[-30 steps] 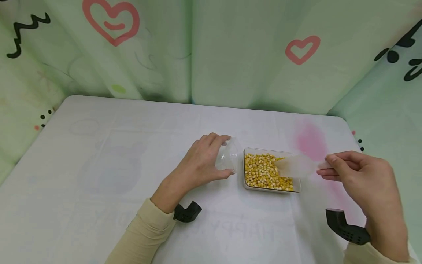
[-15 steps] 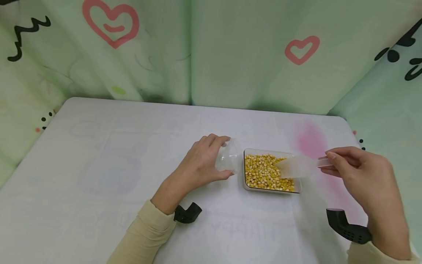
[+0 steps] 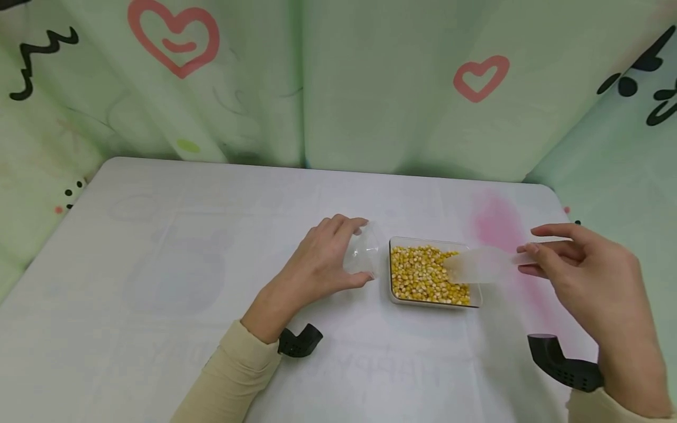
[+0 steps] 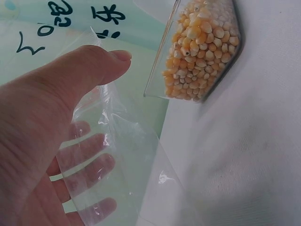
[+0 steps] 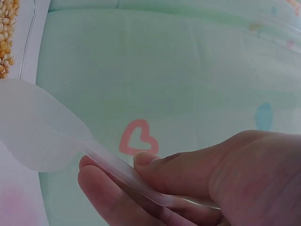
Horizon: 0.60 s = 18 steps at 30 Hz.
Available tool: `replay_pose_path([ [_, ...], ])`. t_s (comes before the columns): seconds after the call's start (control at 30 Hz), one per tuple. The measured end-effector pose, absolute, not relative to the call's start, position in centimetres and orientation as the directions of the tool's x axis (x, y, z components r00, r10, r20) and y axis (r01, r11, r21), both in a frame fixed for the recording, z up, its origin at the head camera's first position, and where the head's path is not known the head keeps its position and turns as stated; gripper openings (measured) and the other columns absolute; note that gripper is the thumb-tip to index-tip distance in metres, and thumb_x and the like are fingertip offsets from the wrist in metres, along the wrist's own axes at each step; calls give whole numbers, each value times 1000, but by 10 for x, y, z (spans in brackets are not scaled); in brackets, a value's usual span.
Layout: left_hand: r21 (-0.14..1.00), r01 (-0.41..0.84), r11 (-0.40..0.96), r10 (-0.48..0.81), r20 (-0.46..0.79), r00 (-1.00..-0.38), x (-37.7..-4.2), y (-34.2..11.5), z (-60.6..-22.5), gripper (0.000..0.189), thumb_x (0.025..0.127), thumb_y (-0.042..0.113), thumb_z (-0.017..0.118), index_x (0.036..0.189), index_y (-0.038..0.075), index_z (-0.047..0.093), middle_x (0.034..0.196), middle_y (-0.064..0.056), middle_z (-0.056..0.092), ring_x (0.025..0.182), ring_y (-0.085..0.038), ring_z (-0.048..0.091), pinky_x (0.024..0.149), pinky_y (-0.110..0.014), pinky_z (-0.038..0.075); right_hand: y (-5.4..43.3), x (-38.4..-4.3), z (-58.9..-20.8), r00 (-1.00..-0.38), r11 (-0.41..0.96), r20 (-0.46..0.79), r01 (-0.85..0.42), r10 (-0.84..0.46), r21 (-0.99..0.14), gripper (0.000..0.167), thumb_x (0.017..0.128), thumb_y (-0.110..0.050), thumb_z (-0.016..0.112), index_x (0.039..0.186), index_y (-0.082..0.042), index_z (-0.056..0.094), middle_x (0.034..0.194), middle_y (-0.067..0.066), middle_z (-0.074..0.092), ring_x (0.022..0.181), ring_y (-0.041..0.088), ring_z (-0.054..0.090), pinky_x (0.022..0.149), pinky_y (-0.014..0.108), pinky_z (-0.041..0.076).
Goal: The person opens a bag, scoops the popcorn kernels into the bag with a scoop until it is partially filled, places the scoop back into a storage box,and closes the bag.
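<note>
My left hand [image 3: 319,258] holds a clear plastic zip bag [image 3: 364,249] upright on the table, thumb and fingers spread about its mouth. The left wrist view shows the fingers through the bag's film [image 4: 141,136]. Right beside it stands a clear rectangular container [image 3: 476,295] of yellow corn kernels [image 3: 423,276]. My right hand [image 3: 597,288] pinches the handle of a translucent white scoop [image 3: 478,264] between thumb and fingers, forefinger raised off it. Its blade reaches over the container's right side, tip at the kernels. In the right wrist view the scoop's blade [image 5: 37,122] hides some kernels.
A white cloth with a pink patch [image 3: 497,223] covers the table [image 3: 174,282]. Green curtains [image 3: 381,88] with hearts hang behind and at both sides. Black wrist-worn devices [image 3: 300,341] sit below each hand.
My right hand has shifted slightly right, and its forefinger has lifted off the scoop's handle. The scoop's blade stays at the kernels. My left hand and the bag hold still.
</note>
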<state>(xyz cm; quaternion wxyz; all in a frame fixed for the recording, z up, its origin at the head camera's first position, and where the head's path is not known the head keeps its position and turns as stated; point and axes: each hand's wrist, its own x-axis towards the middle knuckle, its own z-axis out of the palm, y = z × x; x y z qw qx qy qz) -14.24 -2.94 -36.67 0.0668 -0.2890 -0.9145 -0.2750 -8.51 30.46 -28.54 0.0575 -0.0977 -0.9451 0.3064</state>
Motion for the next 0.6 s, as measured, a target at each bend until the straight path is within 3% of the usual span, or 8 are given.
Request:
replay_pose_path([
  [0.1, 463, 568, 680, 493, 284, -822, -142, -29, -366, 79, 73, 44, 84, 137, 10, 52, 123, -7, 61, 107, -23, 58, 92, -40, 49, 301, -84, -280, -977, 839, 82, 125, 198, -530, 35, 98, -32, 60, 126, -12, 62, 75, -33, 68, 66, -13, 66, 61, 4, 42],
  [0.37, 466, 571, 676, 493, 290, -820, -141, -29, -365, 79, 73, 43, 84, 137, 10, 52, 123, -6, 61, 108, -23, 59, 93, -40, 49, 295, -82, -269, -982, 895, 133, 62, 134, -442, 25, 98, -21, 60, 118, -8, 67, 78, 0, 77, 60, -21, 58, 56, 10, 41],
  [0.6, 469, 567, 677, 494, 282, -823, -141, -29, -364, 79, 74, 43, 84, 138, 10, 51, 123, -6, 60, 108, -23, 58, 93, -40, 49, 288, -79, -263, -978, 905, 165, 49, 130, -423, 21, 98, -17, 56, 111, -6, 69, 80, 10, 77, 58, -22, 57, 53, 10, 41],
])
